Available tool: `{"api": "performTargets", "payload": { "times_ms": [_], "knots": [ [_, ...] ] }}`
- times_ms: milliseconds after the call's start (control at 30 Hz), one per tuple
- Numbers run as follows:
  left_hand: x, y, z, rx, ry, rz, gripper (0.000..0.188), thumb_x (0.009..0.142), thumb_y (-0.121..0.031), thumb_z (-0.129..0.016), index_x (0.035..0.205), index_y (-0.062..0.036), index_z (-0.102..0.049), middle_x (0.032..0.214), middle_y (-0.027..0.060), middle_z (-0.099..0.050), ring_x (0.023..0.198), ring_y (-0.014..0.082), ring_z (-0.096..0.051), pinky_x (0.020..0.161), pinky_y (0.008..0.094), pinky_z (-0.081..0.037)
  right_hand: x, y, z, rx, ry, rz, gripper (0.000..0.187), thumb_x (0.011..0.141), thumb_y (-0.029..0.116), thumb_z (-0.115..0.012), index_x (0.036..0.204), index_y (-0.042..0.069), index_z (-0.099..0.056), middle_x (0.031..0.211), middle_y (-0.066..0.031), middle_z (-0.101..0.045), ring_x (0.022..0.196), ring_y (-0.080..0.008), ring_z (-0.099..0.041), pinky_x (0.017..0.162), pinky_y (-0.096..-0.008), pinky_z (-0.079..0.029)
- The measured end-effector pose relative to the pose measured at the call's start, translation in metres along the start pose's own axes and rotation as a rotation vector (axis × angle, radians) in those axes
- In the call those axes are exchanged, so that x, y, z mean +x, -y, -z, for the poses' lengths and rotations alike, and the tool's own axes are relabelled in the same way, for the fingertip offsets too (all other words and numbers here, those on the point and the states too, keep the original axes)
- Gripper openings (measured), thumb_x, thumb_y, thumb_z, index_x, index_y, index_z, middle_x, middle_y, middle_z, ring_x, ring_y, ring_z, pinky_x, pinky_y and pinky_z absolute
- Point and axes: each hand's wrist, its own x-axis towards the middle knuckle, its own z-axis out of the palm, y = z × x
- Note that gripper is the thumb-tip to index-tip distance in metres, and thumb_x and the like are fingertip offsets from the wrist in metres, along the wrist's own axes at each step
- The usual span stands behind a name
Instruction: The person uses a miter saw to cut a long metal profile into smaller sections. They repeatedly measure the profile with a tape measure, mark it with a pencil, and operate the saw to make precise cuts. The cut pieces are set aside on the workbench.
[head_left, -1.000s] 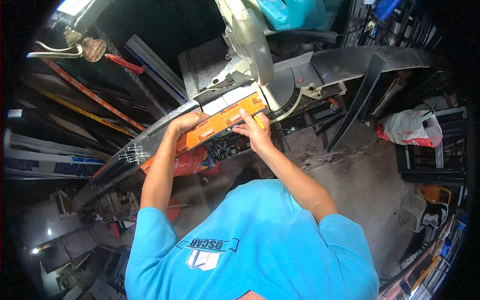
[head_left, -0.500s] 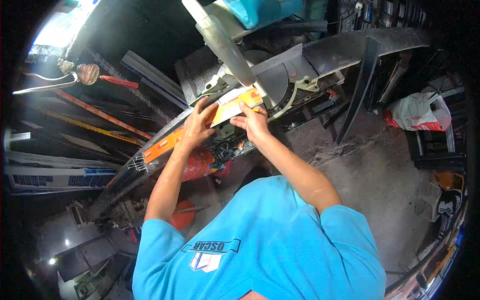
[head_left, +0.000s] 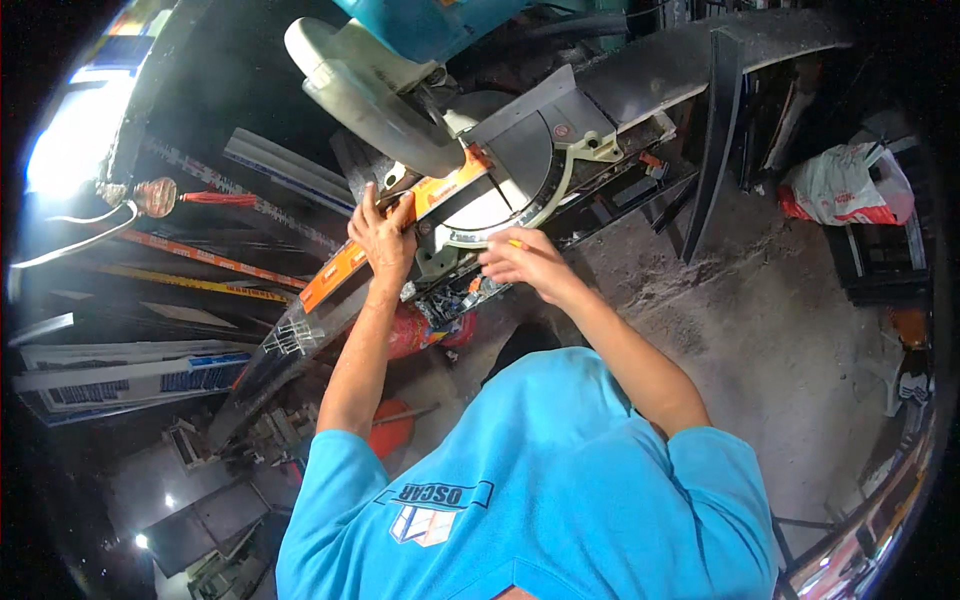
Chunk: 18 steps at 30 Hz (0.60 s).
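Note:
A long profile covered in orange film (head_left: 338, 277) lies on the bed of a miter saw (head_left: 535, 150). Its right end reaches under the saw's pale curved guard (head_left: 385, 120). My left hand (head_left: 385, 238) grips the profile just left of the guard, fingers over the far side. In front of the saw's rounded base, my right hand (head_left: 528, 265) hovers apart from the profile. Its curled fingers hold a thin yellow pencil-like thing (head_left: 516, 243), mostly hidden by the hand. The saw's blade is hidden from view.
Several profiles (head_left: 200, 250) lean at the left, near a hanging cable (head_left: 155, 198). A dark upright strip (head_left: 715, 150) stands right of the saw. Farther right, a white and red plastic bag (head_left: 848, 188) rests on dark frames. A red sack (head_left: 410, 332) lies below the bench.
My right hand has drawn back from the profile toward me and to the right. My left hand stays on the profile. The whole view has shifted and turned slightly.

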Motion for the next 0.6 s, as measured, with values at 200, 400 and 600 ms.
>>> {"api": "performTargets", "payload": {
  "times_ms": [200,400,600],
  "knots": [
    [0.025,-0.009,0.009,-0.145,0.149,0.025,0.070,0.065,-0.011,-0.086,0.131,-0.0275,-0.069,0.162,0.0150,-0.030,0.138,0.0394,-0.042,0.116,0.0664,-0.025,-0.039,-0.010,0.036,-0.085,-0.069,-0.047,0.035,0.102,0.030,-0.063,0.123,0.002,-0.062,0.108,-0.0156,-0.072,0.087,-0.0177,-0.072,0.077,-0.0307,-0.060],
    [0.028,0.000,-0.004,-0.108,0.279,0.025,0.068,0.065,-0.013,-0.087,0.128,-0.0267,-0.069,0.134,0.0097,-0.055,0.126,0.0361,-0.052,0.105,0.0567,-0.038,-0.054,-0.008,0.053,-0.109,-0.021,-0.027,0.038,0.102,0.031,-0.062,0.128,0.004,-0.060,0.112,-0.0151,-0.072,0.093,-0.0181,-0.072,0.082,-0.0319,-0.060],
    [0.028,0.007,-0.008,-0.117,0.223,-0.077,0.061,0.071,-0.022,-0.088,0.129,-0.0187,-0.071,0.125,0.0136,-0.059,0.121,0.0353,-0.054,0.098,0.0511,-0.040,-0.072,0.018,0.061,-0.143,0.025,0.010,0.041,0.105,0.036,-0.058,0.128,0.003,-0.060,0.111,-0.0125,-0.071,0.095,-0.0155,-0.070,0.082,-0.0293,-0.057]
  ]
}}
